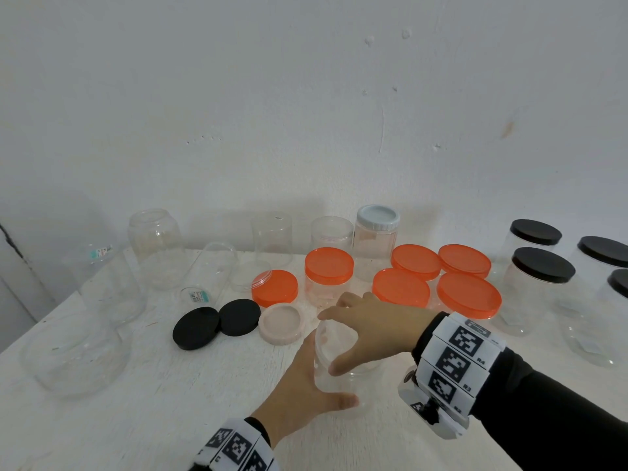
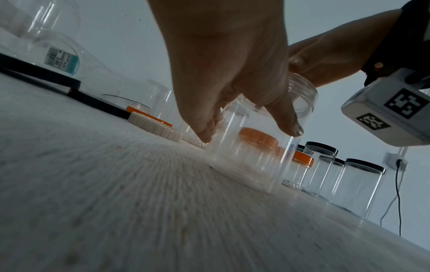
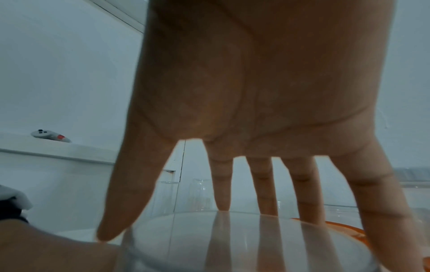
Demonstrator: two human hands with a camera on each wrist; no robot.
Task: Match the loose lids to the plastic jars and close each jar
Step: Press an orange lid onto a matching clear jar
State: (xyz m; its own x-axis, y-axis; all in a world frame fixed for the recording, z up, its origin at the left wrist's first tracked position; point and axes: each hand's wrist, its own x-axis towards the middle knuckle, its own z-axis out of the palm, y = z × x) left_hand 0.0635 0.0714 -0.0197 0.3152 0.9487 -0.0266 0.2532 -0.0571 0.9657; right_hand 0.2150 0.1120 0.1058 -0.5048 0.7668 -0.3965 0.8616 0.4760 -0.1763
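A clear lidless jar (image 1: 334, 351) stands upright at the front middle of the white table (image 1: 153, 402). My left hand (image 1: 299, 385) wraps round its body, thumb on the near side. From above, my right hand (image 1: 373, 331) grips its rim with spread fingers. The left wrist view shows the jar (image 2: 251, 147) under my left hand (image 2: 228, 73). In the right wrist view my right hand (image 3: 267, 92) reaches over the jar's mouth (image 3: 232, 239). Just behind lie two black lids (image 1: 196, 328), a beige lid (image 1: 281, 323) and an orange lid (image 1: 275, 287).
Several open clear jars (image 1: 156, 246) stand or lie at the left and back. Orange-lidded jars (image 1: 329, 266) crowd right behind my hands. A white-lidded jar (image 1: 377, 217) stands near the wall. Black-lidded jars (image 1: 543, 265) fill the right side.
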